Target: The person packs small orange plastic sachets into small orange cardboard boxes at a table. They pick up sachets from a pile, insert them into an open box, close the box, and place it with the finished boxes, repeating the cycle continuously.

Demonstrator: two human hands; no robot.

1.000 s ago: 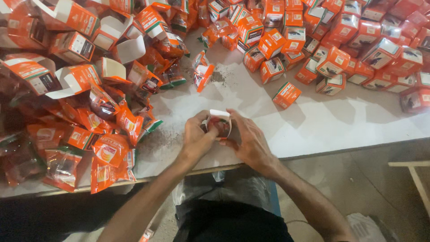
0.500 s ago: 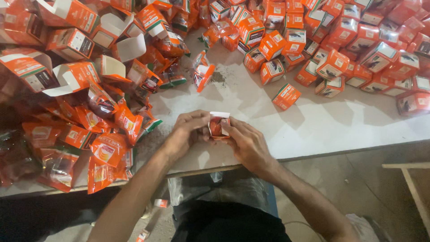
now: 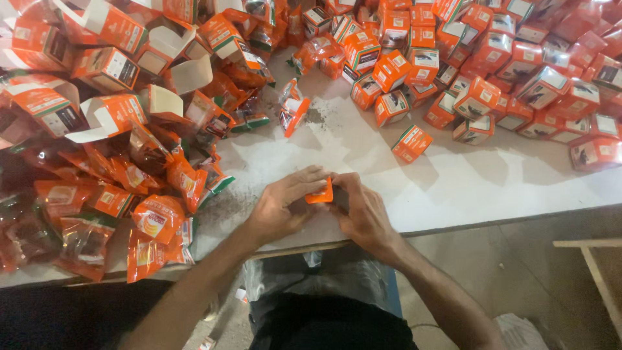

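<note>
Both of my hands close around one small orange carton [image 3: 321, 192] near the front edge of the white table [image 3: 466, 188]. My left hand [image 3: 282, 206] covers its left side with fingers curled over the top. My right hand [image 3: 363, 209] grips its right side. Only the carton's orange top flap shows between my fingers; the rest is hidden.
A heap of orange foil pouches [image 3: 155, 217] lies at the left, with open orange-and-white cartons [image 3: 107, 116] behind it. Several closed orange cartons [image 3: 492, 71] are piled across the back right; one lone carton [image 3: 411, 142] sits nearer. A wooden frame [image 3: 593, 259] stands at the lower right.
The carton showed a white open end between my hands before; now only an orange flap shows. My hands have stayed at the same spot near the table's front edge.
</note>
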